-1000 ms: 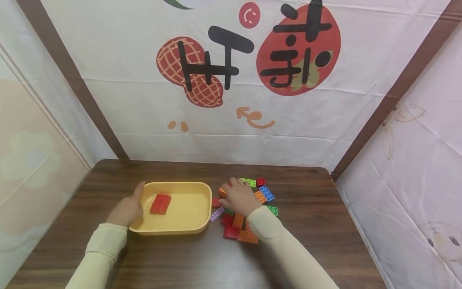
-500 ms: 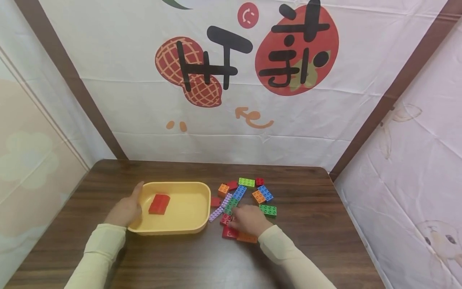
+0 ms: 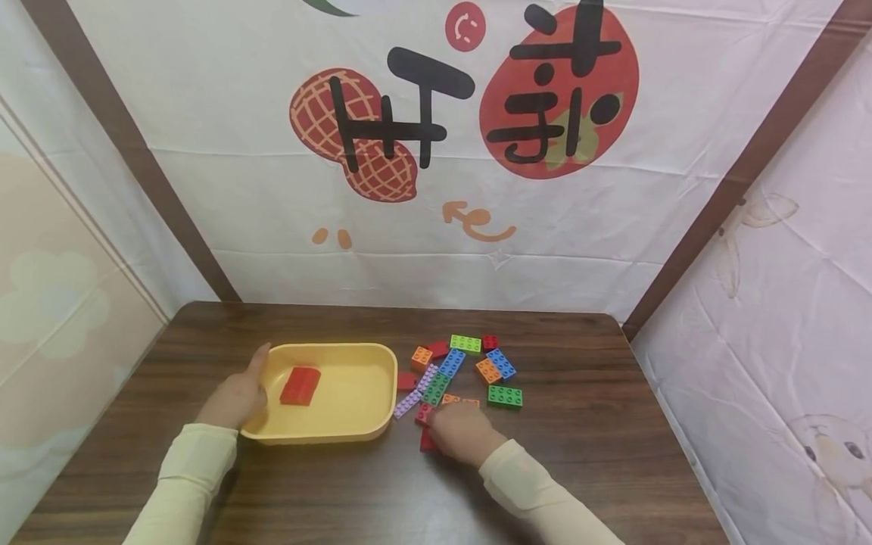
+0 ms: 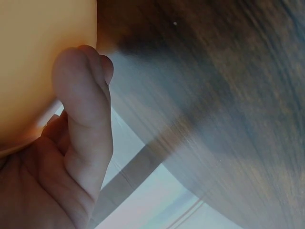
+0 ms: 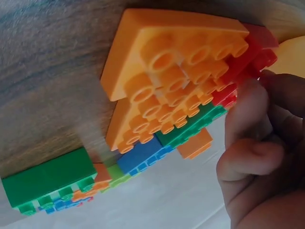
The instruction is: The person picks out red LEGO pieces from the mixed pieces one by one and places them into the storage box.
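Note:
My left hand (image 3: pixel 235 397) holds the left wall of a shallow yellow tray (image 3: pixel 354 433). In the left wrist view its fingers (image 4: pixel 88 95) bend against the tray's outer side. A red block piece (image 3: pixel 300 386) lies inside the tray. My right hand (image 3: pixel 466 431) is low over the near end of a pile of toy building blocks, its fingers bent beside red blocks (image 5: pixel 255 50). From these views I cannot tell if it pinches one. Orange blocks (image 5: pixel 186 31) lie next to that hand, studs showing in the right wrist view.
Right of the tray are purple strips (image 3: pixel 409 403), a green block (image 3: pixel 436 389), a blue block (image 3: pixel 452 363) and a lime block (image 3: pixel 466 344). Another green block (image 3: pixel 505 397) sits farther right. The brown table (image 3: pixel 327 499) meets a printed cloth (image 3: pixel 422 272) behind.
My right hand has moved from the pile's middle toward its near end, then slightly left over the red blocks. My left hand has stayed on the tray.

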{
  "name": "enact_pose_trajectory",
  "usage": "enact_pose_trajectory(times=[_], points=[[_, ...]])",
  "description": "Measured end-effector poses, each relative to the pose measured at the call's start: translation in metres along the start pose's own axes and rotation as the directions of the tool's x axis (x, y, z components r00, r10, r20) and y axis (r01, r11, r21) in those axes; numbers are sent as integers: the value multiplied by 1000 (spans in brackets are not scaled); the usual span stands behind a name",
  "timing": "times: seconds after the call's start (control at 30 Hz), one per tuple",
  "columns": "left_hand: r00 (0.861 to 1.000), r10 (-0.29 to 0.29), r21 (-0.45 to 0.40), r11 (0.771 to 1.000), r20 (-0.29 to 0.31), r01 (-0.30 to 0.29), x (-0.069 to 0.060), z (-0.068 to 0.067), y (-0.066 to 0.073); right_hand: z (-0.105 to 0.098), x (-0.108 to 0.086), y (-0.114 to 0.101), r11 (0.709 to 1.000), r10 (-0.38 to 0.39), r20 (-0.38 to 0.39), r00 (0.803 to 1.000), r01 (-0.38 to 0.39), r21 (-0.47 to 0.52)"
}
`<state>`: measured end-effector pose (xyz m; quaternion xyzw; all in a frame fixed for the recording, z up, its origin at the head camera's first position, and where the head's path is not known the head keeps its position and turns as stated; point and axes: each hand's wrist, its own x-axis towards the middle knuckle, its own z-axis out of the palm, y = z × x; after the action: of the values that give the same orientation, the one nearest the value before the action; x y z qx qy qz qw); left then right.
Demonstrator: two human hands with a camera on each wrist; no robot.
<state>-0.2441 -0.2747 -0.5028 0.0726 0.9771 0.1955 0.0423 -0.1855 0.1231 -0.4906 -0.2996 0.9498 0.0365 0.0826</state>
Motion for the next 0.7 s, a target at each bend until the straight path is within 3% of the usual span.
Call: enact_pose_trajectory(times=[0.3, 0.53, 0.7], points=[[1000, -13, -5, 1000, 9, 13, -1, -3, 3, 0, -6, -12, 999, -6, 3, 1000, 6, -44], [1000, -10, -7, 1000, 9, 10, -2, -2, 3, 0, -13, -17, 995, -98, 4, 995, 98, -18], [1000, -9, -4, 1000, 5, 9, -2, -2, 3, 2, -15, -18, 990, -135, -43, 990, 133, -50]])
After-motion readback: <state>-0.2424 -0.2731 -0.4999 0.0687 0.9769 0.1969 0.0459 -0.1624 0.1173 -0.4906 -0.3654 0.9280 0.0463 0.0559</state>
